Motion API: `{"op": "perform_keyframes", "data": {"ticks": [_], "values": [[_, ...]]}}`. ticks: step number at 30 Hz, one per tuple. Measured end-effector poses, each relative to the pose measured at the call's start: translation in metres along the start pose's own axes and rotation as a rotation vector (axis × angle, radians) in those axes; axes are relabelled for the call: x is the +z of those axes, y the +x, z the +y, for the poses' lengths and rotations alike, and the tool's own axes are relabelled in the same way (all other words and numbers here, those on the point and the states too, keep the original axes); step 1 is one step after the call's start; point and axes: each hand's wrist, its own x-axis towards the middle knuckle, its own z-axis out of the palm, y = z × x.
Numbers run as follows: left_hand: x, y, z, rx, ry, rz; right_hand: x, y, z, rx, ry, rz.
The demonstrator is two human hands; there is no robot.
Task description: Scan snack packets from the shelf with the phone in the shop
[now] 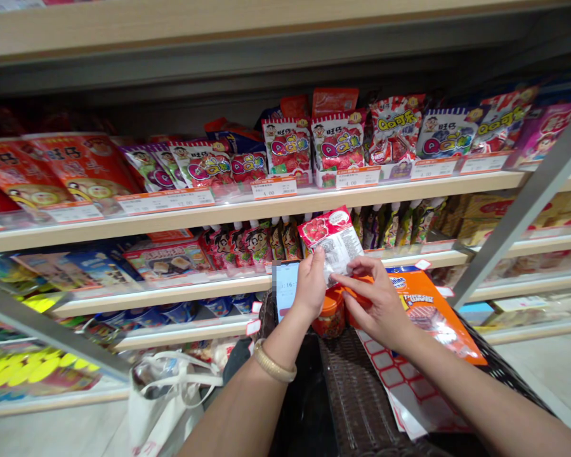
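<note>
A small red and white candy packet (335, 244), its printed back facing me, is held up in front of the shelf. My left hand (310, 285) grips its lower left side, thumb on the front. At the packet's lower right edge my right hand (378, 301) touches it, with its fingers apart. Just below the hands, a round jar with an orange lid (330, 311) and an orange snack bag (440, 311) rest on a dark woven basket (356, 387). Behind my left wrist, a phone-like screen (286, 289) shows partly.
Similar candy packets (337, 143) stand on the shelf (238, 212) ahead, with pouches (254, 244) one level down. A white tote bag (164, 403) is at the lower left. Slanted metal posts (528, 197) frame the shelves. Labels on a sheet (409, 381) lie over the basket.
</note>
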Motion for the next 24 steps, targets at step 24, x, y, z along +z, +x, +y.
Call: {"op": "perform_keyframes", "data": {"ticks": [24], "values": [[0.0033, -0.0026, 0.0043, -0.010, -0.074, -0.001, 0.0006, -0.0006, -0.0004, 0.005, 0.016, 0.033]]}}
